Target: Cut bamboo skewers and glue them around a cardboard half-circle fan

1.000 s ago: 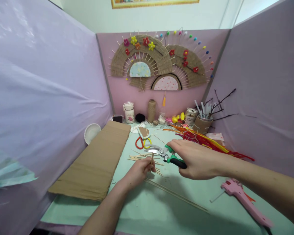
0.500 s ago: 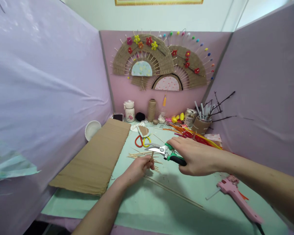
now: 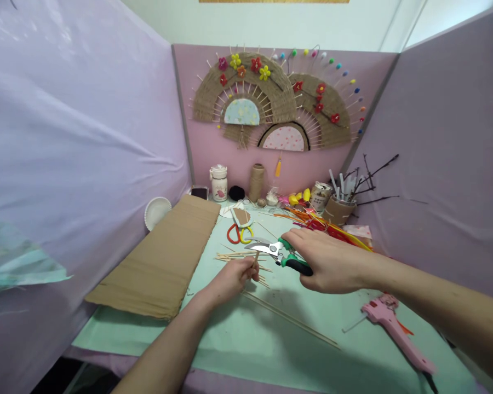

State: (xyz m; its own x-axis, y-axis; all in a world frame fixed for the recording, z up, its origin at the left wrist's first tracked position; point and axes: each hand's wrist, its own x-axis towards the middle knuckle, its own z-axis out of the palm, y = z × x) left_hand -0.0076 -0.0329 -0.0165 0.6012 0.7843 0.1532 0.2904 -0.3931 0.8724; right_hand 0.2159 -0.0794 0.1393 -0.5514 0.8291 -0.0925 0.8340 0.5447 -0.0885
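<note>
Watching right hand (image 3: 328,260), fingers wrapped round green-and-black-handled steel pruning shears (image 3: 273,249); left hand (image 3: 233,278), fingers pinching slim tan wooden stick (image 3: 255,259), top end at blades. Keep stick square to blades, fingertips low.

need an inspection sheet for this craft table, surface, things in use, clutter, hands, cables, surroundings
Surface: pale green cover.
Things in use: pruning shears, open, at the upper end of a held stick.
Clutter: cardboard, loose sticks, pink glue gun.
Hands: left hand holds the stick (one or several, unclear); right hand grips the pruning shears.
Cables: black cord at the glue gun's handle end.
Surroundings: purple side walls, pink back panel.
</note>
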